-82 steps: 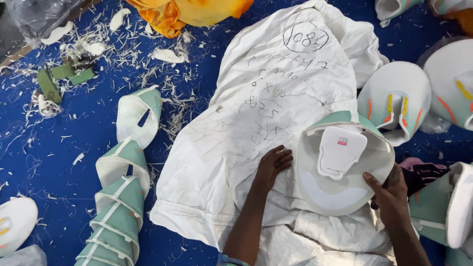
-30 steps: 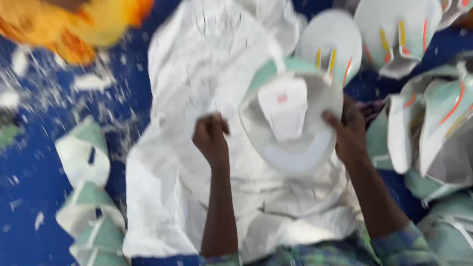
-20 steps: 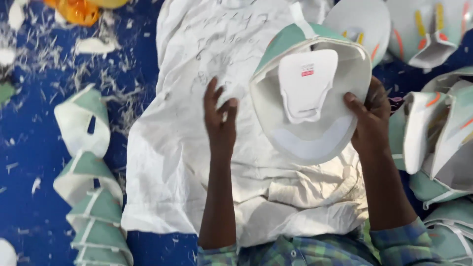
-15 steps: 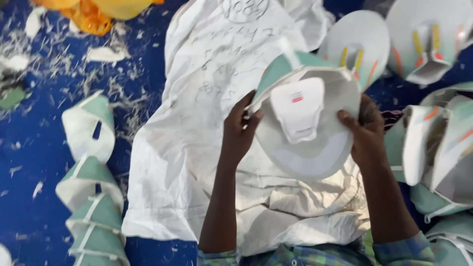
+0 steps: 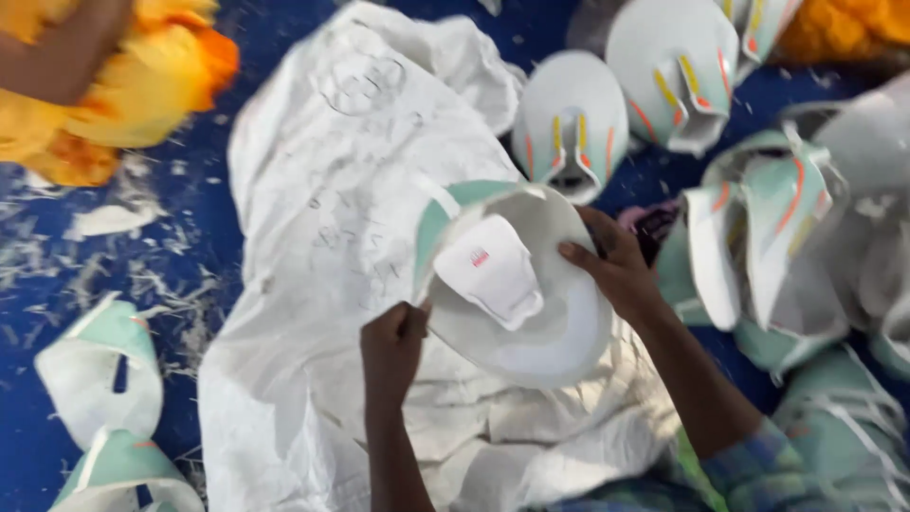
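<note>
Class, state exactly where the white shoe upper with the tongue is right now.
In the head view, the white shoe upper sits just right of centre, held between the left hand and right hand, above the white sack.

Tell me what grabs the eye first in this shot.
At centre, the left hand and right hand grip a white, green-edged shoe upper over a crumpled white sack. More shoe uppers are piled at right, and orange-yellow cloth lies top left.
</note>
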